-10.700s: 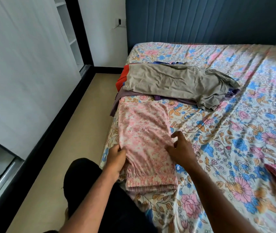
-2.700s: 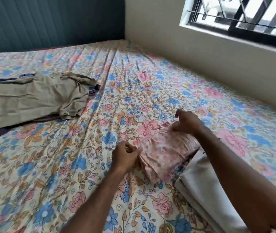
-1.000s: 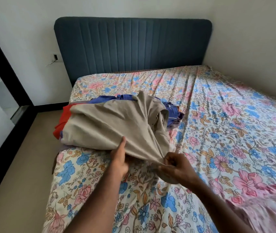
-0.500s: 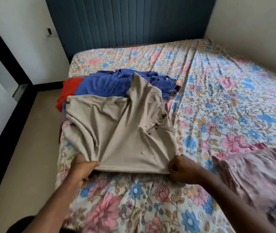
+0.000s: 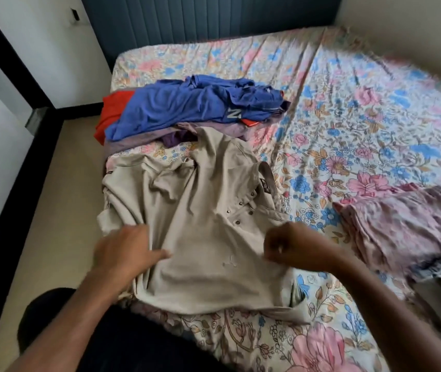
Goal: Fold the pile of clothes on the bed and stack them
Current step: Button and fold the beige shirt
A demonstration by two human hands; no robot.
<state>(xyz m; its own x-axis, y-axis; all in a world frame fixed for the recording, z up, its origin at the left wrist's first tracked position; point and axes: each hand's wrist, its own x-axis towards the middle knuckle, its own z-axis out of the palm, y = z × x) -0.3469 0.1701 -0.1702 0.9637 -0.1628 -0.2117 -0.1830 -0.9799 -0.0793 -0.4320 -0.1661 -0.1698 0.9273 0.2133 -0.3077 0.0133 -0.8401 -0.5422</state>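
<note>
Both hands (image 5: 130, 253) blur over beige shirt (image 5: 208, 237); grips unclear.

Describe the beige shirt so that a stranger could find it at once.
On the floral bed, look at the near edge, in front of the unfolded pile with the blue garment on top. The beige shirt lies spread there under both hands; it alone is plain beige with small metal studs.
</note>
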